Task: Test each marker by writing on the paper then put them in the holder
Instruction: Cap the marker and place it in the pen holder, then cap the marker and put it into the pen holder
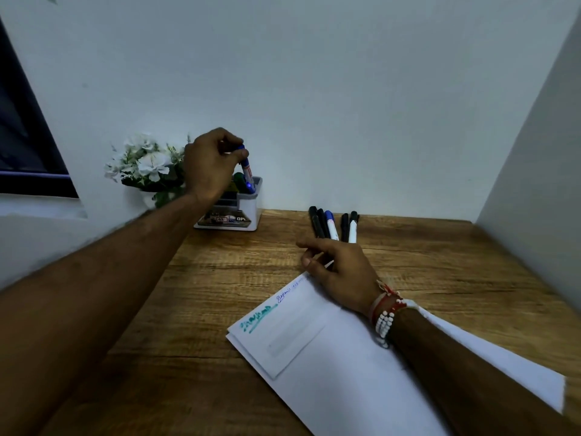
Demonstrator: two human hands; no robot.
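Head view: left hand point(213, 163) pinches blue-capped white marker point(246, 167) upright, lower end inside grey-white plastic holder point(253, 209). Right hand point(341, 273) rests curled on white paper point(339, 372); grip unclear. Risk: early release, marker tilts, topples out.

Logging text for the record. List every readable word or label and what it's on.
"OPL", first letter unsure: sticker low on the holder.
Rest of sticker: blurred.
Paper: green and blue handwriting, unreadable.
Marker in the left hand: label too small.
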